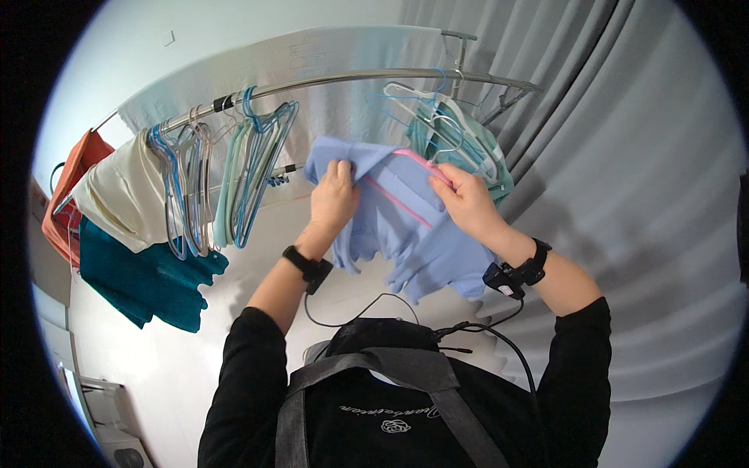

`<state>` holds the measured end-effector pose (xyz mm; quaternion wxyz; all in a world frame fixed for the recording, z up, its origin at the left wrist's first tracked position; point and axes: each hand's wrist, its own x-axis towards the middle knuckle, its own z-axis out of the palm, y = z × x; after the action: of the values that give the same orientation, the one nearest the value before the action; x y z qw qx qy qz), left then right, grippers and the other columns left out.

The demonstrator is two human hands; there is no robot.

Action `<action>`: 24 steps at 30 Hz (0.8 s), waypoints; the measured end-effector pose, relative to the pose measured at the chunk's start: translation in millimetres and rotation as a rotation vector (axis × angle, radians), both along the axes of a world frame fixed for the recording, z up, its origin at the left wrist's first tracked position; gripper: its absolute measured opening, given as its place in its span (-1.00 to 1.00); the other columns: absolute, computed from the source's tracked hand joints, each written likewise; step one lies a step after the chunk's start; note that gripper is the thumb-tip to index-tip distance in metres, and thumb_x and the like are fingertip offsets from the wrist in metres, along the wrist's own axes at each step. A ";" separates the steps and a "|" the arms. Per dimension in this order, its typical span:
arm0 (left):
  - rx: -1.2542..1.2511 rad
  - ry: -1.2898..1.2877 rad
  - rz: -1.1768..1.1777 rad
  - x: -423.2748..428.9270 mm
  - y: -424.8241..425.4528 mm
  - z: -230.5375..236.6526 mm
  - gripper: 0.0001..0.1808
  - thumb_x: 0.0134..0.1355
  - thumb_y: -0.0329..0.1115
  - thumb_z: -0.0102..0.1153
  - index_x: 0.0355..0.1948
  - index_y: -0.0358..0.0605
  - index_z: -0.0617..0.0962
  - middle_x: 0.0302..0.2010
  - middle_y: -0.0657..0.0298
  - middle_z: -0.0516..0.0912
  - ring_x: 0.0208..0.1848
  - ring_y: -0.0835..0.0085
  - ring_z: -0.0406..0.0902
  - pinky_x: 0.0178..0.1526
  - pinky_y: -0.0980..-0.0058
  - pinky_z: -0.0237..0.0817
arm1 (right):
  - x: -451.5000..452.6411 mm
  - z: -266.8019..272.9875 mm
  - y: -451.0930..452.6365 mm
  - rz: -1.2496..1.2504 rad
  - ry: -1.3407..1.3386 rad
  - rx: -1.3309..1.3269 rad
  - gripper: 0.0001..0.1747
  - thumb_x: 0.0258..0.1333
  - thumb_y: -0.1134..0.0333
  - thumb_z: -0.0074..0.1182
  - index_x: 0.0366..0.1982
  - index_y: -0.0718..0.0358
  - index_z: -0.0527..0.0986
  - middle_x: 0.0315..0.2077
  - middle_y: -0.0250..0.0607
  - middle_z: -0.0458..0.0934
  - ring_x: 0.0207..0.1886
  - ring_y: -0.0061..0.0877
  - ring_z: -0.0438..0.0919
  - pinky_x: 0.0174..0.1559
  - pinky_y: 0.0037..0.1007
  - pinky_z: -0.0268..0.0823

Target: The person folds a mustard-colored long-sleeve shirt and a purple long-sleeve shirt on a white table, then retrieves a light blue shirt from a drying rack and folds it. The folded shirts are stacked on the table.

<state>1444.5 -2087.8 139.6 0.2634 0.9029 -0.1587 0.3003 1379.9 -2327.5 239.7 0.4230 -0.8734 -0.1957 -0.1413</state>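
Observation:
A light blue knit garment [380, 199] hangs before me, partly over a pink hanger [416, 157] with a metal hook. My left hand [336, 193] grips the garment's upper left part, its fingertips hidden in the cloth. On the other side my right hand [465, 196] is closed on the hanger's arm beside the hook, with the cloth just below it. The hanger's lower pink bar shows across the fabric. Behind the right hand, a green garment [450, 134] hangs on the rail with white and blue hangers around it.
A curved metal clothes rail [351, 76] spans the far side. On its left hang several empty hangers [257, 169], a cream satin garment [126, 193], a dark teal knit [146, 275] and an orange garment [73, 193]. Grey curtains [632, 175] fall at right. Cables [503, 333] run from my wrist devices.

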 end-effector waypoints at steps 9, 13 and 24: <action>-0.365 0.250 -0.175 -3.2 89.3 20.2 -0.75 0.26 -0.38 0.08 -0.11 -0.32 0.57 -0.51 0.05 0.58 -0.47 0.42 0.53 -0.36 0.43 0.34 | -7.9 -43.4 -43.9 0.373 0.211 -0.086 -0.57 0.25 0.42 0.02 0.15 0.25 0.45 0.09 -0.16 0.55 -0.07 -0.59 0.54 0.04 -0.52 0.33; -0.376 0.289 -0.277 -16.6 94.0 44.1 -0.79 0.34 -0.40 0.00 -0.13 -0.35 0.55 -0.44 0.32 0.55 -0.38 0.62 0.44 -0.31 0.57 0.30 | -9.3 -41.6 -48.0 0.557 0.313 0.119 -0.66 0.17 0.53 0.10 0.02 0.31 0.54 -0.05 -0.24 0.62 -0.10 -0.61 0.51 0.04 -0.55 0.30; -0.277 0.561 -0.344 -138.9 73.5 86.1 -0.80 0.23 -0.49 0.03 -0.14 -0.26 0.59 -0.52 0.12 0.54 -0.48 0.41 0.51 -0.34 0.45 0.35 | 85.3 29.9 -36.5 0.426 0.308 0.725 -0.75 0.27 0.30 0.10 -0.15 0.33 0.58 -0.54 -0.45 0.50 -0.47 -0.67 0.48 -0.39 -0.58 0.31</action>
<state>1305.6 -2014.3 225.6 0.4635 0.8660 -0.1875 0.0106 1465.2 -2364.0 269.6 0.7456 -0.6197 -0.2440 0.0211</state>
